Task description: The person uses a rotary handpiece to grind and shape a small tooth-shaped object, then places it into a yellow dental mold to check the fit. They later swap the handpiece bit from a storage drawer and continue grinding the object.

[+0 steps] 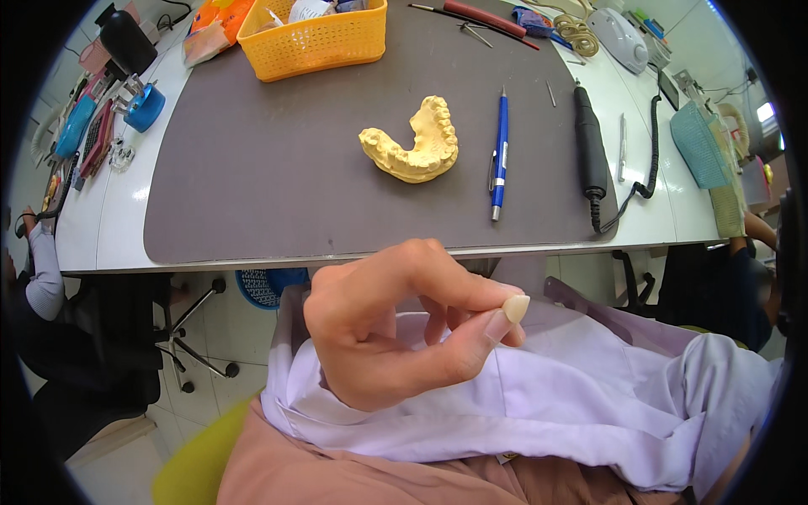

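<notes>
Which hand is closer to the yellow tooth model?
Left. The left hand, pinching a small pale piece, sits nearer the person than the yellow tooth model; the right hand is unseen.

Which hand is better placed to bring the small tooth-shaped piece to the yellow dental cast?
Left, probably: the left hand pinches the tooth-shaped piece between thumb and forefinger, and the dental cast lies straight ahead. The right hand is out of view.

White table (118,227) | carried grey mat (278,177) | on mat: yellow dental cast (414,143), blue pen (500,156), black handpiece (590,143), orange basket (313,38)
</notes>
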Action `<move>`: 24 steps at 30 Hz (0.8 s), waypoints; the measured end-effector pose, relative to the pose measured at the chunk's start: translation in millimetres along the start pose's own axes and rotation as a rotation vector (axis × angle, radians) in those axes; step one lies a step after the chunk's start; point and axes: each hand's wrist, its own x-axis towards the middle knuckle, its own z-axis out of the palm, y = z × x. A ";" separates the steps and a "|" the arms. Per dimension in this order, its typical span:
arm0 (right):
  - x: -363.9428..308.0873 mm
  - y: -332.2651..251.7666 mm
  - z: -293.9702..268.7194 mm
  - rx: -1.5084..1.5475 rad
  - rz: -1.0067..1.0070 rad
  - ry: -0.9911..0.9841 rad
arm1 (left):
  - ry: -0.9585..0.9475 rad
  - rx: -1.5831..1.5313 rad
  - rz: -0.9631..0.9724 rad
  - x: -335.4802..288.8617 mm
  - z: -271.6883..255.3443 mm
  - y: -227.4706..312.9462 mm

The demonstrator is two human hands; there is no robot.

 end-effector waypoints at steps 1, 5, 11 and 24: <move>3.5 -2.9 -2.8 0.010 -0.030 0.048 | 0.033 -0.016 -0.026 -1.1 0.3 1.8; 6.1 -22.7 -9.0 0.029 -0.147 0.176 | 0.084 -0.177 -0.122 -1.4 6.6 -1.4; -9.2 -54.8 52.7 0.339 -0.031 0.091 | 0.060 -0.256 -0.237 2.0 3.2 3.4; -5.3 -63.7 84.9 0.823 0.461 -0.059 | 0.078 0.463 0.538 0.9 -9.3 -25.5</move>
